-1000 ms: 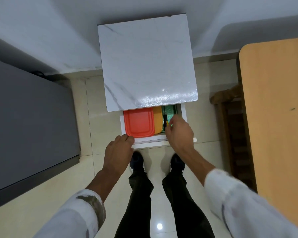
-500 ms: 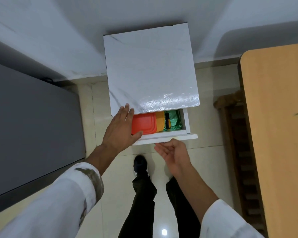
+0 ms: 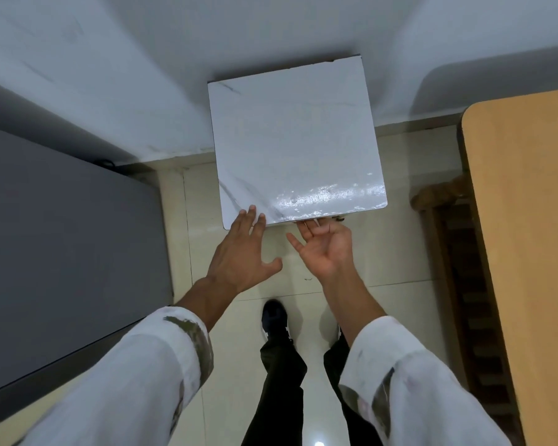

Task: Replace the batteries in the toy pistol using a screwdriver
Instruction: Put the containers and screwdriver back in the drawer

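White tabletop (image 3: 297, 149) hides fingertips of right hand (image 3: 324, 249) — left hand (image 3: 242, 252) touching.

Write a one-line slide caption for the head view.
Person stands over a white marble-topped cabinet, left hand open at its front corner, right hand palm-up at the front edge.

White marble-top cabinet (image 3: 297, 146), wooden table (image 3: 525, 220)

Cabinet (image 3: 297, 146) sits upper centre on the floor (image 3: 239, 317), backed against the wall (image 3: 174, 59). Left hand (image 3: 242, 252) is at its lower-left corner, fingertips touching the top; right hand (image 3: 326, 249) is just beside it, fingers under the front edge. A flat surface (image 3: 62, 252) fills frame left and the worktop (image 3: 522, 220) frame right, with a chair (image 3: 448, 252) between worktop and cabinet.
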